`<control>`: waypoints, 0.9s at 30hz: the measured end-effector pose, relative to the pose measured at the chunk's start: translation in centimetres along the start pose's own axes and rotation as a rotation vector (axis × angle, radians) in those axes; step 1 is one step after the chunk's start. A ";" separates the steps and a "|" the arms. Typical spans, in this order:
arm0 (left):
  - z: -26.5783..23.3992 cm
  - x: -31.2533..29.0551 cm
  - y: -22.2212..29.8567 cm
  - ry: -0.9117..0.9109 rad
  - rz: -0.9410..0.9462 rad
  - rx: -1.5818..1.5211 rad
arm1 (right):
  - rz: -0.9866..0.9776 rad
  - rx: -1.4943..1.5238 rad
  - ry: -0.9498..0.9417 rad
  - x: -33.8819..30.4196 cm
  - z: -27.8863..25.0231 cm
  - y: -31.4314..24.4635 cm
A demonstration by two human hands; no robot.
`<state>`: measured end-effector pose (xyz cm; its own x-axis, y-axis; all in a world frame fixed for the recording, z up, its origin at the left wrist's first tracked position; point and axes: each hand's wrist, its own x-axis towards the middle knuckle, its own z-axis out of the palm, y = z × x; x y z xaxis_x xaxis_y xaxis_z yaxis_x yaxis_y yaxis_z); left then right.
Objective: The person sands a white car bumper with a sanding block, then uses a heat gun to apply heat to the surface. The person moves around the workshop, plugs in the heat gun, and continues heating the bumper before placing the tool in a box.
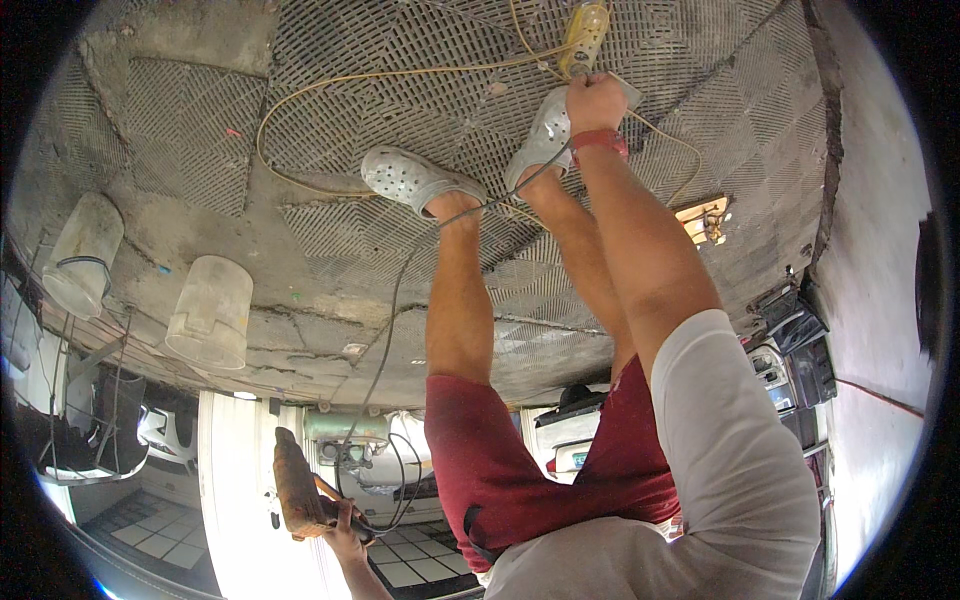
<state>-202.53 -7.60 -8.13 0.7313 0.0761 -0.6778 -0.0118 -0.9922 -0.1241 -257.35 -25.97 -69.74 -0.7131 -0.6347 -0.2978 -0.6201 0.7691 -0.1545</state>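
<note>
In my left hand [345,532], low on the left, is a worn brown corded power tool [297,485], my fingers wrapped round its handle. From it a dark grey cord [398,280] runs up across my shins to my right hand. That right hand [597,100], with a red band at the wrist, reaches down by my shoe and is closed at the cord's upper end. What lies inside the fingers is hidden. Right at my fingertips is a yellow translucent fitting [588,38], with a thin yellow cord [400,72] looping over the floor from it.
My light perforated clogs [410,178] stand on grey slatted floor mats [330,45]. Two whitish buckets [208,310] are at the left. A small wooden board [703,220] with fittings lies right of my legs. A green tank [345,428] and dark boxes [795,330] appear lower down, beside a pale wall [880,300].
</note>
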 end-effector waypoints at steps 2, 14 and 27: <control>0.7 -0.3 0.8 -0.016 0.014 -0.014 | -0.020 0.010 -0.071 0.7 -0.7 0.8; 2.6 -1.3 3.0 0.005 -0.136 0.025 | -0.048 -0.222 -0.201 1.8 1.5 0.0; 2.6 -4.7 2.0 0.020 0.188 -0.021 | -0.667 -0.594 -0.649 10.2 -13.2 1.8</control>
<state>-207.83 -9.69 -7.09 0.7308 -0.1125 -0.6733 -0.1351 -0.9906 0.0188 -269.99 -32.05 -60.60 0.0224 -0.6155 -0.7878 -0.9989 0.0185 -0.0429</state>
